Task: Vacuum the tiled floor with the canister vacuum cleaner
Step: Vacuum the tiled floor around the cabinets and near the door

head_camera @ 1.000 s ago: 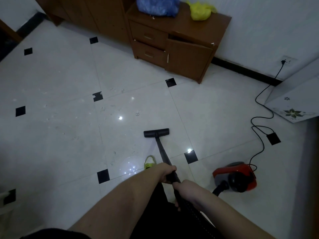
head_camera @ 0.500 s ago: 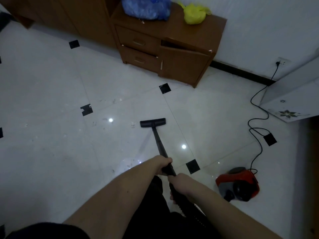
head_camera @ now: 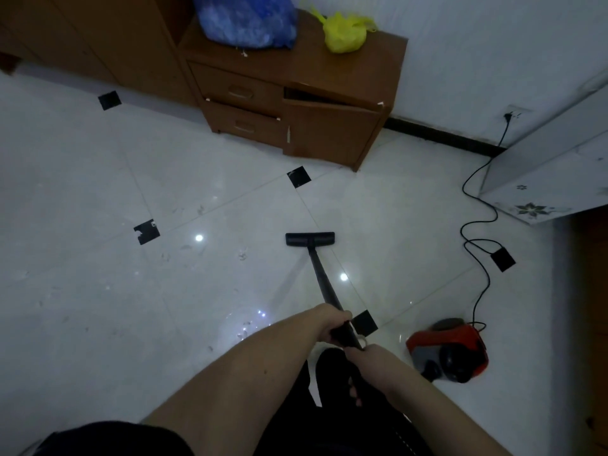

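Both hands are wrapping the black wand [head_camera: 320, 278]: the left hand [head_camera: 332, 324] is gripping higher, the right hand [head_camera: 368, 358] is clenching just below it. Its floor nozzle [head_camera: 310, 239] is lying flat on the white tiled floor [head_camera: 98, 291] ahead of the hands, while the red canister [head_camera: 447, 350] is sitting just right of them, its cord [head_camera: 477, 225] trailing away behind it

1 view only, head-mounted, wide-angle. It looks forward and steeply down from standing height along both forearms to the tiled floor [head_camera: 98, 291]. The wooden cabinet [head_camera: 296, 103] and white wall [head_camera: 477, 44] close the far edge. Straight lines bow toward the frame borders. No 2nd view exists for overlap.
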Demonstrator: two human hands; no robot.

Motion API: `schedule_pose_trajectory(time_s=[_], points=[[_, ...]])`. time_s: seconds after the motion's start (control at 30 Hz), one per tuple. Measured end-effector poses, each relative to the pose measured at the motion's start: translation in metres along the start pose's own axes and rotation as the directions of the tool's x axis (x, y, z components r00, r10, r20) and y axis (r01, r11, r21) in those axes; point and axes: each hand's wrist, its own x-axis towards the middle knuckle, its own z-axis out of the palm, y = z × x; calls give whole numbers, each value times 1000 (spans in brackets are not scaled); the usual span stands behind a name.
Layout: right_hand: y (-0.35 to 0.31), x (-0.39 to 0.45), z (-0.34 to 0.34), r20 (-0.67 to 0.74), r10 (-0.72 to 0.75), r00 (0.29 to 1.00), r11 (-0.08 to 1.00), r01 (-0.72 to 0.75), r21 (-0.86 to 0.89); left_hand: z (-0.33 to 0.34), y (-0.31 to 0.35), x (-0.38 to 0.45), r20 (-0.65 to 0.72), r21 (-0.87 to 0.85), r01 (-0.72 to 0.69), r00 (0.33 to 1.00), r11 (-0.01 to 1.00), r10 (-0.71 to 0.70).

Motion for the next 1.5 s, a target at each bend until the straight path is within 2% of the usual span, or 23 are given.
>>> schedule_pose_trajectory(time_s=[0.23, 0.37, 0.57, 0.83, 1.03, 1.17, 1.3, 1.5], points=[[-5, 6, -27, 30, 25, 999, 998, -27, 49, 14, 25, 12, -49, 49, 28, 998, 998, -25], [-25, 20, -46, 45, 2, 999, 991, -8, 132, 15, 55, 17, -101, 41, 23, 995, 999, -18], [-60, 37, -85, 80, -6, 997, 990, -5, 139, 21, 109, 23, -166, 37, 28, 986, 999, -21], [-103, 51, -134, 97, -68, 993, 992, 57, 112, 38, 157, 48, -256, -135, -64, 966, 989, 27], [-133, 56, -141, 99, -66, 993, 991, 54, 123, 27, 183, 56, -291, -31, -112, 952, 993, 98], [-155, 65, -140, 65, -85, 994, 990, 77, 114, 12, 204, 64, -295, 7, -107, 950, 994, 104], [-182, 76, -140, 28, -80, 996, 990, 76, 117, -5, 230, 72, -225, -73, -87, 972, 993, 69], [-228, 97, -135, -10, -39, 999, 982, 40, 182, -39, 272, 85, -187, -10, -83, 979, 997, 79]])
